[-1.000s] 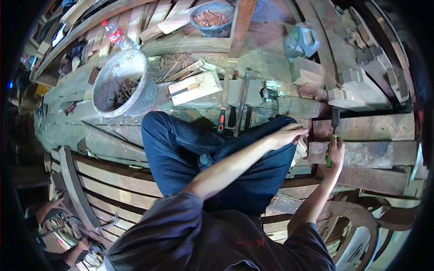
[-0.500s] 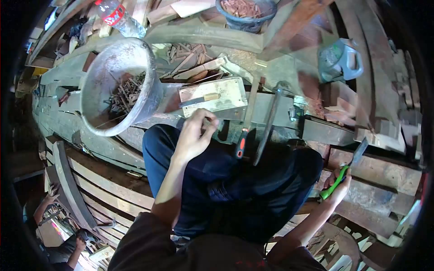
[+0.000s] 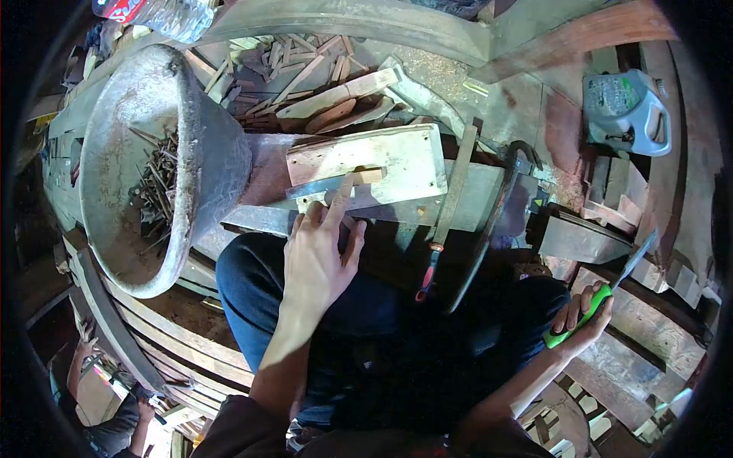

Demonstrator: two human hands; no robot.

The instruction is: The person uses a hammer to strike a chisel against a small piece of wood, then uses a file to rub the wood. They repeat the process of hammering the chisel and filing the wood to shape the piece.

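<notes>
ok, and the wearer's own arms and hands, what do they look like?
Both the left hand and right hand are bare: no gloves, no ring or watch visible. Forearms are slim and uncovered. Dark, loose short sleeves end around the elbows; no markings visible on them.

Bucket [image 3: 217, 164] left, thin pieces [image 3: 160, 183] in it. Board [image 3: 412, 164] centre, knife [image 3: 321, 186] on it. Left hand [image 3: 317, 256] at board's near side, index finger at knife, contact hard to tell. Scrap wood [image 3: 336, 103] beyond board. Right of board: handled file [image 3: 456, 183], then bar [image 3: 489, 229]. Jug [image 3: 626, 111] far right; bottle [image 3: 172, 19] far left. Right hand [image 3: 588, 327] near right, around bladed tool [image 3: 599, 301].
</notes>
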